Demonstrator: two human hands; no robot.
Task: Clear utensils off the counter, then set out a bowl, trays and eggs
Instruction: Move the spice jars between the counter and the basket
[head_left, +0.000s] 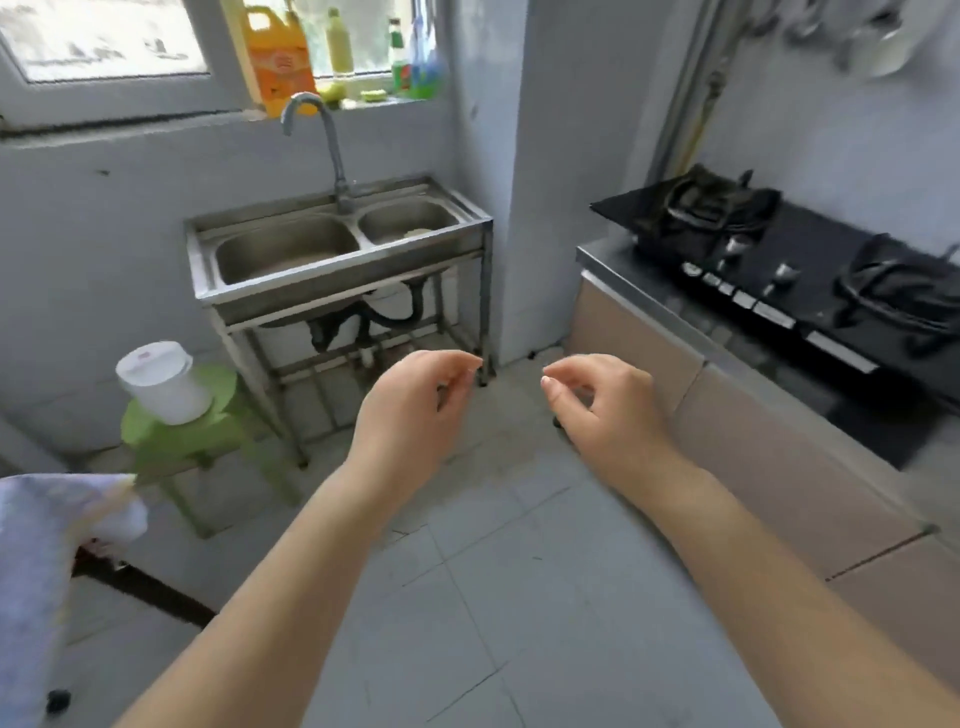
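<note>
Kitchen: tiled floor, double sink ahead, gas hob on counter at right | left hand and right hand empty, fingers loosely curled, raised mid-air, likely in transit | utensils, bowl, trays, eggs: none visible | visible counter strip bare.

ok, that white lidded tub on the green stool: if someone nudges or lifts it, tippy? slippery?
The white lidded tub sits tilted at the near edge of the green stool, so a nudge would probably tip it off. Its walls look like smooth plastic, so possibly slick in the hands. It is taller than wide and round, so likely to roll if it falls. Weight unknowable: the lid hides the contents.
</note>
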